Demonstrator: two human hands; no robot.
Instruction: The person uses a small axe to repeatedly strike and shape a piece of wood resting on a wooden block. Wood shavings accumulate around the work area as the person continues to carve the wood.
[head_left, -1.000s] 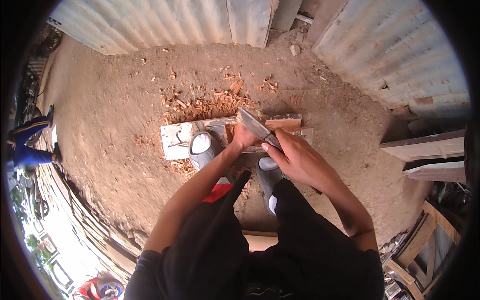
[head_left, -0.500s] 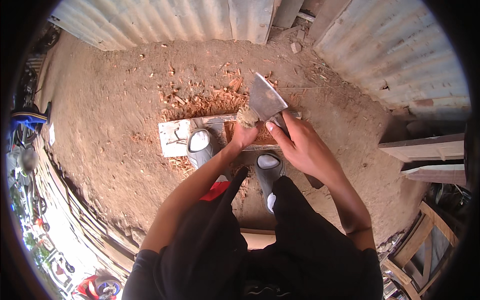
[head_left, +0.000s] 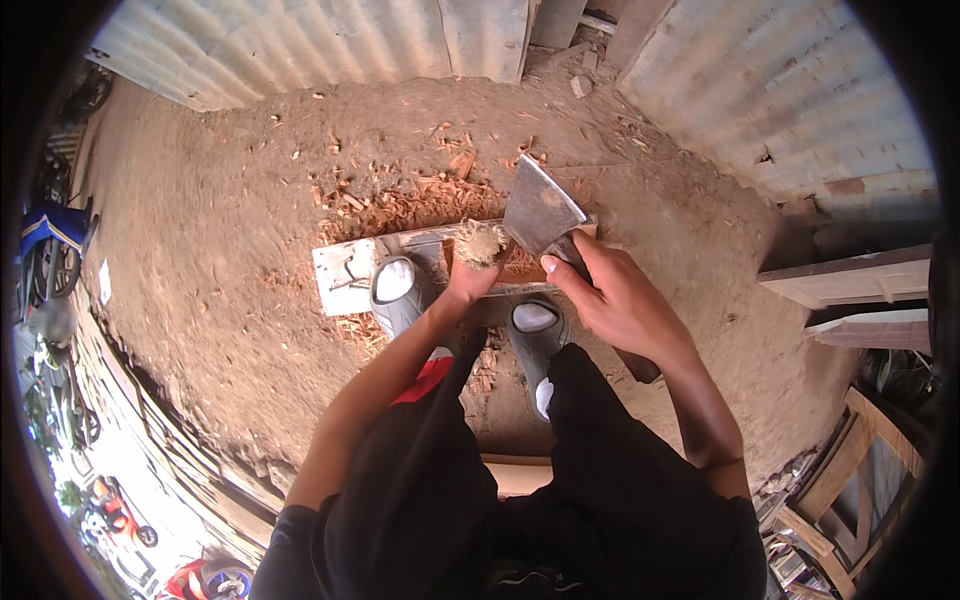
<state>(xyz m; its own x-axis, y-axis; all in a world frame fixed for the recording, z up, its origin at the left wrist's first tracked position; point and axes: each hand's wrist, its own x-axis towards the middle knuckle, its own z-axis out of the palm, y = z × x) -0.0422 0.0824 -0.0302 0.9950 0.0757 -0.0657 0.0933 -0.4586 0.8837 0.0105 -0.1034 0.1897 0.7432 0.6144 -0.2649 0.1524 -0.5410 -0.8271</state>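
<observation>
In my right hand (head_left: pixel 628 305) is a hatchet (head_left: pixel 542 208), its fingers closed round the dark handle just below the head. The broad grey blade points up and away, and the handle's end shows below my wrist. My left hand (head_left: pixel 470 282) is closed round a piece with a rough, frayed, straw-coloured end (head_left: pixel 480 245), perhaps wood; the rest of it is hidden. The blade is close to that end; I cannot tell whether they touch. Beneath both hands lies a worn wooden board (head_left: pixel 340 278), whitish at its left end.
Reddish wood chips (head_left: pixel 430 195) litter the dirt floor beyond the board. My left shoe (head_left: pixel 397 290) rests against the board; my right shoe (head_left: pixel 538 340) stands nearer me. Corrugated metal sheets (head_left: pixel 300 45) rise at the back. Planks (head_left: pixel 860 285) and a wooden frame (head_left: pixel 850 480) lie at right.
The frayed piece and my left hand have shifted slightly left and nearer me. The hatchet blade has moved slightly right and down, so the gap between them looks wider. The whole view has shifted a little.
</observation>
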